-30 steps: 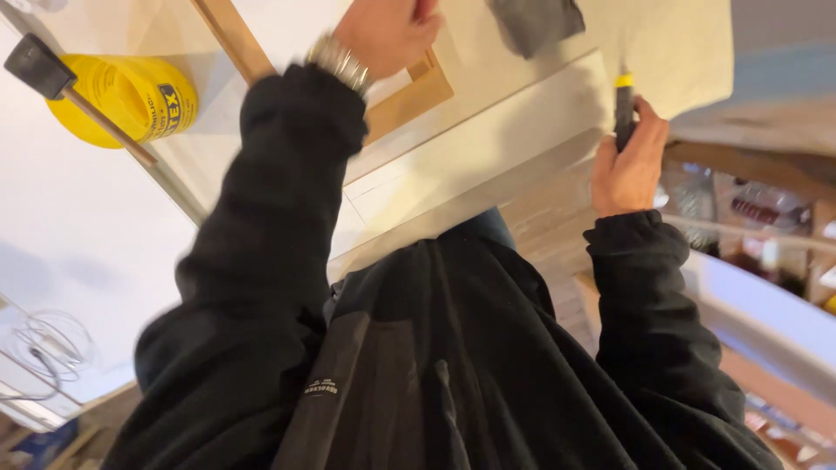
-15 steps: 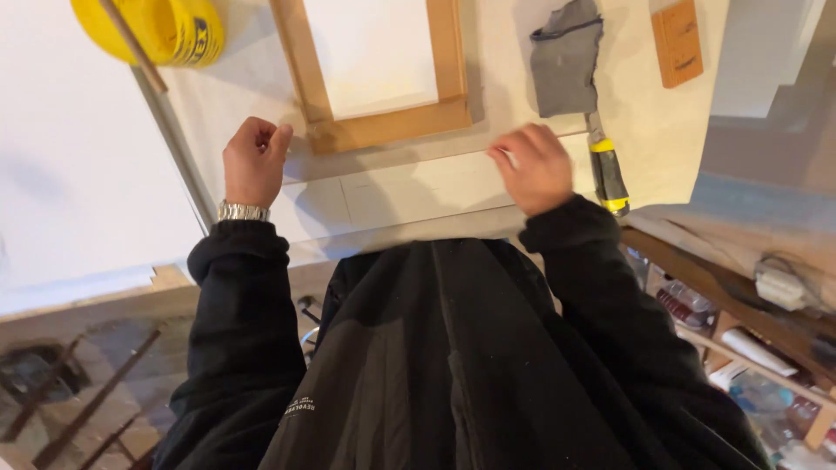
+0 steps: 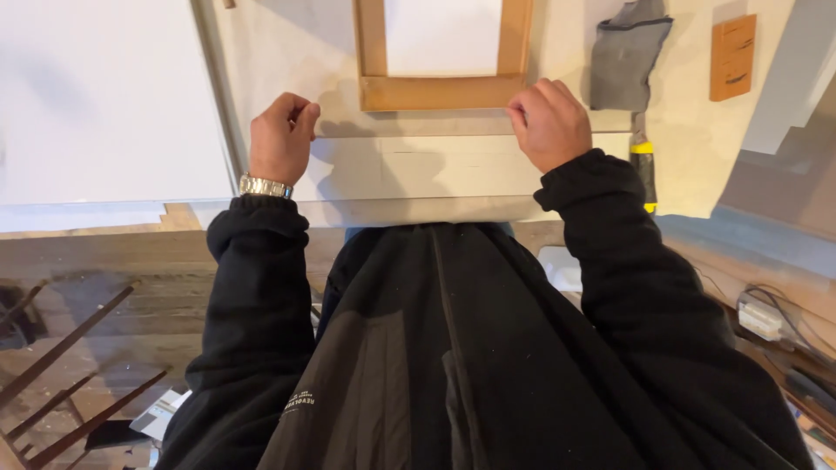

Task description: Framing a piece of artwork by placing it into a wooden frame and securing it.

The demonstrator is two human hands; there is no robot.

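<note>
Head view, looking straight down: a person in a black jacket (image 3: 453, 348) leans over a pale worktop (image 3: 697, 148), both hands set at the near edge of a wooden frame (image 3: 440, 87). The left hand (image 3: 280, 139), a metal watch (image 3: 264, 185) at its wrist, is curled shut, its fingertips pinching the far edge of a pale sheet (image 3: 418, 170) that runs across the worktop just below the frame. The right hand (image 3: 549, 126) mirrors it at the frame's other near corner, its grip likewise closed on the same edge. Hands spread to the two ends would hold the sheet taut and square against the frame's bottom rail, which it touches or nearly touches; whether it tucks under the rail cannot be told.

To the right, within easy reach, a yellow-and-black handled tool (image 3: 643, 170) lies along the worktop, partly under a grey cloth (image 3: 625, 61), its blade end hidden. A small wooden block (image 3: 732, 57) sits beyond, well clear of the hands. A large white board (image 3: 96, 96) covers the worktop's left side, a thin rail (image 3: 218, 96) dividing it from the working area. Below the edge, the timber floor (image 3: 104, 287) shows dark chair legs (image 3: 61, 365) at the left and cables (image 3: 784, 322) at the right.
</note>
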